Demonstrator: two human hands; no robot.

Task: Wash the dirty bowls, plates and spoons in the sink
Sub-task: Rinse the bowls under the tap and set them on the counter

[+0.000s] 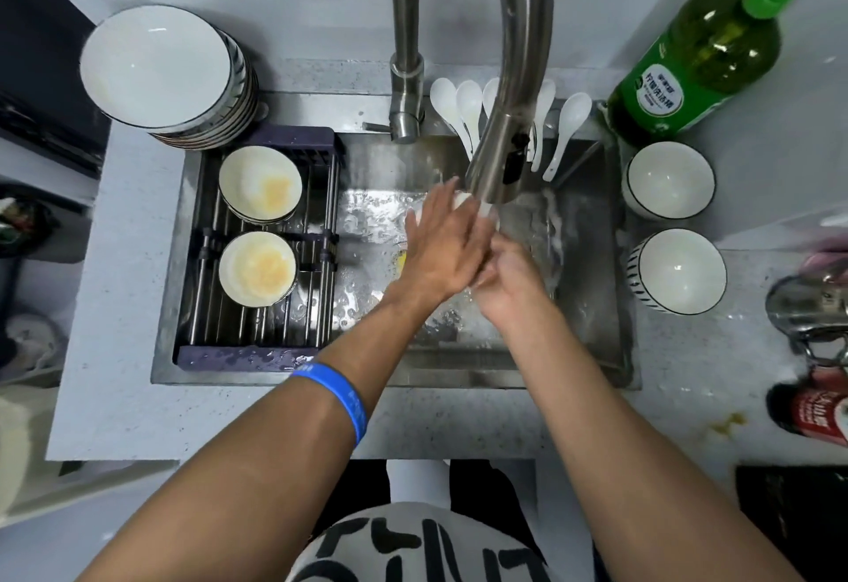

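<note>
Under the tap head (498, 168), both hands meet over the wet sink (592, 260) around a small white dish (463, 203), most of it hidden. The left hand (447, 244) lies over it with fingers nearly straight; the right hand (509, 281) curls in from below, though whether it grips the dish cannot be told. On the rack (257, 352) in the sink's left part sit two stained bowls (259, 184) (257, 269). White spoons (459, 109) lean along the back edge. A stack of bowls (170, 72) stands on the counter (119, 352) at the back left, two clean bowls (667, 180) (679, 269) at the right, a green soap bottle (697, 58) behind them.
</note>
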